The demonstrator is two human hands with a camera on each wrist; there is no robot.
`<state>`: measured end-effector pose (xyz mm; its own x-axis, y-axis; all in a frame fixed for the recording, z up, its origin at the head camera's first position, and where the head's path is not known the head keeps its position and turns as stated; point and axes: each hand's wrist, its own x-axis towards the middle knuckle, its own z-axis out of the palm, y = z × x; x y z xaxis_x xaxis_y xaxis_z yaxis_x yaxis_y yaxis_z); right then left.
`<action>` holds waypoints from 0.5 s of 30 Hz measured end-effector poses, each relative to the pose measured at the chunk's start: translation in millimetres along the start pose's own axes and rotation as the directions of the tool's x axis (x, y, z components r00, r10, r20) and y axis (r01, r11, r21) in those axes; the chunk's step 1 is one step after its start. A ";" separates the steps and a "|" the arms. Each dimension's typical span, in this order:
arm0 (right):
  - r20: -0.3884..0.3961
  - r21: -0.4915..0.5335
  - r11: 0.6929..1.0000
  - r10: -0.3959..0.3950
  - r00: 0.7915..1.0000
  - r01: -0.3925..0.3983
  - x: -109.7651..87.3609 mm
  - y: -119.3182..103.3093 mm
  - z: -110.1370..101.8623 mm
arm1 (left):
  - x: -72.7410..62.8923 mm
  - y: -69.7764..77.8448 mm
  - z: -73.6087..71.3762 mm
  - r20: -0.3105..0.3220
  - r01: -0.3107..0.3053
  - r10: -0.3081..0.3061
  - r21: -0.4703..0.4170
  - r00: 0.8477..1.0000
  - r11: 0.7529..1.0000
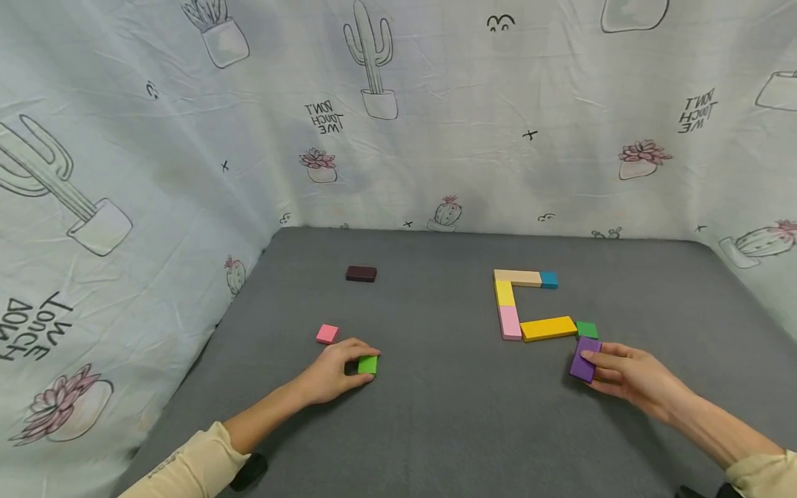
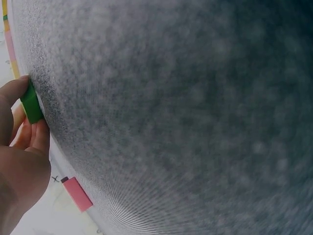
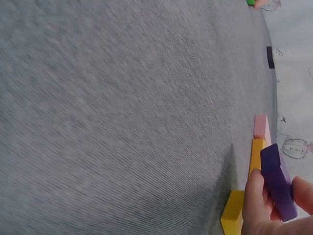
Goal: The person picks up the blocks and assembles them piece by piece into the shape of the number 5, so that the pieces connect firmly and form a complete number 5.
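Note:
My left hand (image 1: 336, 372) pinches a small light green block (image 1: 368, 364) between thumb and fingers, down at the grey tabletop. Just behind that hand lies a coral-pink block (image 1: 326, 334). On the right side, my right hand (image 1: 635, 379) grips a purple block (image 1: 584, 360) by its sides, thumb on top. The purple block is tilted and overlaps the near edge of a dark green block (image 1: 587, 330) in the head view. That green block ends a line of blocks, right beside a long orange-yellow block (image 1: 548, 328).
The line continues with a pink block (image 1: 510, 323), a yellow block (image 1: 505, 293), a beige block (image 1: 518, 278) and a blue block (image 1: 548, 279). A dark brown block (image 1: 361, 274) lies at the back left. Patterned cloth (image 1: 436, 159) hangs behind the tabletop (image 1: 436, 408).

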<state>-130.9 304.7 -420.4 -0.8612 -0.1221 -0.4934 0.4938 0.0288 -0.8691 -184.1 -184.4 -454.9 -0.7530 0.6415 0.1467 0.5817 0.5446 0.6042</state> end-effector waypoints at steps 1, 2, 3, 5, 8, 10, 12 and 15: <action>0.003 0.000 1.000 0.009 1.000 -0.009 -1.6 1.2 0.3 | 0.2 0.3 0.0 0.002 0.003 -0.003 0.000 1.000 1.000; 0.003 0.005 1.000 0.020 1.000 -0.020 -3.2 2.5 0.8 | 0.4 0.3 -0.1 0.003 0.003 -0.003 0.000 1.000 1.000; 0.004 0.010 1.000 0.029 1.000 -0.029 -5.0 3.6 1.4 | 0.5 0.4 -0.1 0.003 0.002 -0.002 0.000 1.000 1.000; -0.001 0.014 0.999 0.051 0.999 -0.051 -8.0 5.5 2.8 | 0.4 0.1 0.1 0.003 0.000 0.000 0.000 1.000 1.000; -0.005 0.014 0.998 0.067 0.998 -0.067 -12.5 9.0 5.3 | 0.2 -1.1 0.4 -0.002 -0.007 0.007 0.002 1.000 1.000; -0.013 0.009 0.997 0.083 0.996 -0.083 -14.9 10.9 6.6 | 0.2 -1.7 0.7 -0.003 -0.008 0.008 0.002 1.000 1.000; -0.023 0.006 0.995 0.096 0.995 -0.096 -17.0 13.0 7.5 | 0.4 -2.2 0.7 -0.003 -0.010 0.010 0.003 1.000 1.000; -0.046 -0.004 0.992 0.128 0.991 -0.128 -19.5 14.6 8.0 | 1.0 -2.6 1.1 0.000 -0.011 0.011 -0.001 1.000 1.000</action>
<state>-105.9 299.6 -423.1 -0.7957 -0.0712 -0.6015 0.5996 0.0477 -0.7989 -186.0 -184.6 -457.2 -0.7466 0.6474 0.1529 0.5894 0.5372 0.6033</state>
